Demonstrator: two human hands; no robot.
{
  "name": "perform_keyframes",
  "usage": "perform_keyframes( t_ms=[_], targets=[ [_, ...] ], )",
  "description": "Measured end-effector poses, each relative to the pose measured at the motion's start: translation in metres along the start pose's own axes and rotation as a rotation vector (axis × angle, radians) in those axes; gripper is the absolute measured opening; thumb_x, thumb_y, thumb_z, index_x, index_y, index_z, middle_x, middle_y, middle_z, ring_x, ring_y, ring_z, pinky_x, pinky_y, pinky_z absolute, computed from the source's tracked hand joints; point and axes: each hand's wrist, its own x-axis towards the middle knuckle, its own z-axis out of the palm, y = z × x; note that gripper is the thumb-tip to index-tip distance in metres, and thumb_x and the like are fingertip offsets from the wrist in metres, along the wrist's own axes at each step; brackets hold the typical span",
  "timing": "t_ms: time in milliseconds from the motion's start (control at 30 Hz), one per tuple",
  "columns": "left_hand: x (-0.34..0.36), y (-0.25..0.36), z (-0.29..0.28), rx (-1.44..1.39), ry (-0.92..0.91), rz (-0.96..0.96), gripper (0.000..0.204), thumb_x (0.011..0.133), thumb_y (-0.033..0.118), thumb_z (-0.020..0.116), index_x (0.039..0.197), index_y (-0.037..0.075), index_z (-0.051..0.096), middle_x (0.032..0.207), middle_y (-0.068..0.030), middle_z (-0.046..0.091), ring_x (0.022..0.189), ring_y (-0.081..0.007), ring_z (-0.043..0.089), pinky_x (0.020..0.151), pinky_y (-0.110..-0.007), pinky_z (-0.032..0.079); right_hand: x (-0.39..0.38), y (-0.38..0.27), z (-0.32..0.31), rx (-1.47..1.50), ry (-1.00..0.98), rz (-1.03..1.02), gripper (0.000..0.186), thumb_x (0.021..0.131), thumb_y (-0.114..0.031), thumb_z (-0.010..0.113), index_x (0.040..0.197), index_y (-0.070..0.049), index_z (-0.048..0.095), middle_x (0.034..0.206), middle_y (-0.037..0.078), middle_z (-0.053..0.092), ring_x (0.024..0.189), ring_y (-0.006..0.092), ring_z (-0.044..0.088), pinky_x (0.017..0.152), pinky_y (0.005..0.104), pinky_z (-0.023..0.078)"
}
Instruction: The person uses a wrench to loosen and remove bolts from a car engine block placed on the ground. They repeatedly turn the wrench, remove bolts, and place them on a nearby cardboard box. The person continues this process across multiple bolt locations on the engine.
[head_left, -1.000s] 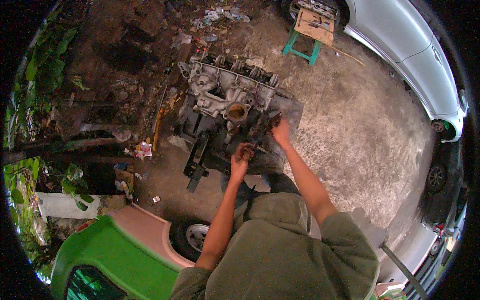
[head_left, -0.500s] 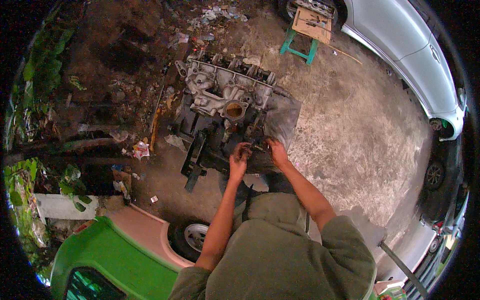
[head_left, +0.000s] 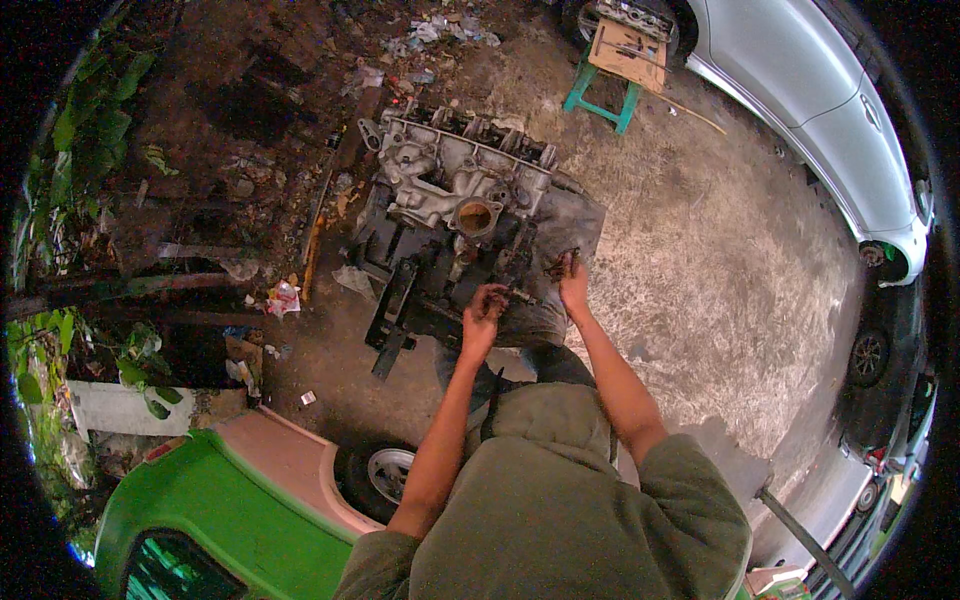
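Note:
A greasy engine cylinder head (head_left: 455, 165) with camshaft parts along its far side lies in front of me, on a dark, grimy work surface (head_left: 578, 225). Its round flanged port (head_left: 474, 216) faces up, brownish inside. My left hand (head_left: 485, 308) is closed at the near side of the surface, its fingertips blackened. A slim metal piece (head_left: 522, 296) shows just right of those fingers; whether they grip it is unclear. Farther right, my right hand (head_left: 573, 284) has its blackened fingers bent together over the surface's right part. What they hold, if anything, is too small to make out.
A black metal bracket (head_left: 393, 315) stands at the surface's left side. A green-legged stool (head_left: 627, 62) bearing parts is at the far right, beside a silver car (head_left: 800, 70). Litter and dirt lie left; a green vehicle (head_left: 230, 500) is close behind on the left.
My right hand has moved away from the left one, forward and slightly right. My left hand has stayed nearly in place. The slim metal piece shows more plainly now.

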Motion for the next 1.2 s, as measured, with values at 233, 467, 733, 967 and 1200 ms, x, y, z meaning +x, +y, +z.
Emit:
perform_keyframes(
  t_ms=[233,467,733,967,1200],
  targets=[
    [0.004,-0.016,-0.005,-0.035,-0.053,0.022,0.023,0.091,0.011,0.055,0.114,0.009,0.057,0.094,-0.0012,0.063,0.087,-0.0114,0.058,0.079,-0.027,0.047,0.032,-0.012,0.003,0.746,-0.181,0.229,0.037,0.098,-0.022,0.051,0.127,-0.004,0.037,0.093,0.016,0.063,0.073,0.0268,0.066,0.063,0.0371,0.055],
    [0.002,-0.015,-0.003,-0.053,-0.036,0.014,0.019,0.092,0.007,0.047,0.107,0.005,0.057,0.085,-0.0031,0.060,0.081,-0.0117,0.054,0.078,-0.027,0.045,0.052,-0.045,0.000,0.741,-0.326,0.297,0.033,0.093,-0.004,0.049,0.124,-0.001,0.040,0.097,0.016,0.063,0.072,0.0272,0.066,0.059,0.0368,0.056],
    [0.007,-0.003,-0.006,0.146,-0.064,-0.010,0.027,0.088,0.004,0.053,0.115,0.007,0.057,0.093,-0.0060,0.062,0.089,-0.0157,0.058,0.079,-0.030,0.047,0.073,0.004,0.018,0.605,-0.281,0.143,0.016,0.088,-0.008,0.053,0.098,0.001,0.061,0.087,0.012,0.066,0.074,0.0271,0.065,0.066,0.0410,0.054],
    [0.005,0.022,-0.001,0.755,0.005,0.357,0.043,0.081,0.011,0.058,0.123,0.009,0.052,0.125,-0.0184,0.050,0.110,-0.0396,0.050,0.095,-0.048,0.040,0.081,0.042,0.051,0.272,-0.036,0.143,0.033,0.081,-0.011,0.061,0.109,0.005,0.055,0.101,0.020,0.064,0.093,0.0345,0.061,0.083,0.0428,0.048],
    [0.002,0.018,-0.001,0.868,-0.084,0.409,0.073,0.077,0.016,0.064,0.144,0.015,0.033,0.147,-0.0172,0.028,0.134,-0.0403,0.028,0.112,-0.053,0.021,-0.014,-0.040,0.028,-0.313,0.058,-0.387,0.038,0.077,0.001,0.055,0.115,0.000,0.054,0.108,0.020,0.059,0.101,0.0398,0.056,0.085,0.0433,0.046]
  ],
)
